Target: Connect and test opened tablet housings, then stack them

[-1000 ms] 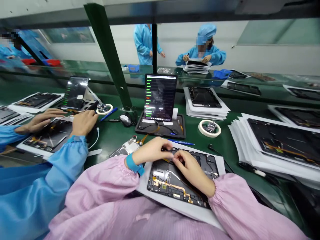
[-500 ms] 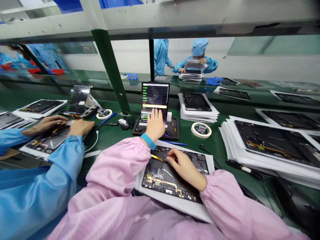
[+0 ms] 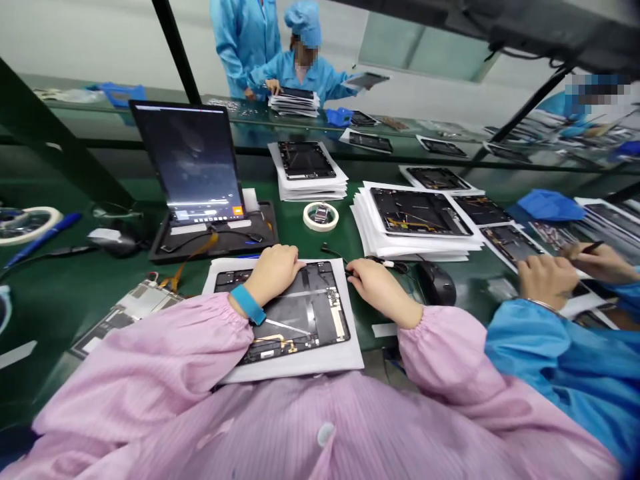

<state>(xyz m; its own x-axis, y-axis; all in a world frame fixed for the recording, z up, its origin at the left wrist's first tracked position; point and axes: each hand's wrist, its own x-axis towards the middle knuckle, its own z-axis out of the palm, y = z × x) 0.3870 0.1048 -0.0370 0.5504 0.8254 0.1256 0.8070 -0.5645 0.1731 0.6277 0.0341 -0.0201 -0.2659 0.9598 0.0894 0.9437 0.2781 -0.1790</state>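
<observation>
An opened black tablet housing (image 3: 295, 313) with thin flex strips inside lies on white sheets (image 3: 345, 360) before me. Over its upper edge rests my left hand (image 3: 275, 272), wearing a blue wristband, its fingers curled and their tips hidden. My right hand (image 3: 380, 288) is pinched closed just off the housing's upper right corner, beside a thin black cable (image 3: 330, 250); a small dark bit shows at its fingertips, too small to name. Behind, a lit display panel (image 3: 193, 167) leans upright in a black tray (image 3: 265, 230). An orange ribbon (image 3: 177, 273) runs from there toward a silver-and-dark flat assembly (image 3: 143, 307).
A tape roll (image 3: 334, 217) holds small metallic parts. Stacked housings on paper (image 3: 425, 213) stand right, near a black mouse (image 3: 435, 283). Another mouse (image 3: 117, 240) sits left. At right, a co-worker's hands (image 3: 547, 280) work; others in blue are across the bench.
The view has swung right. My left hand has gone from the display to the housing, and my right from the housing to beside it. The display's coloured list has given way to a dark home screen.
</observation>
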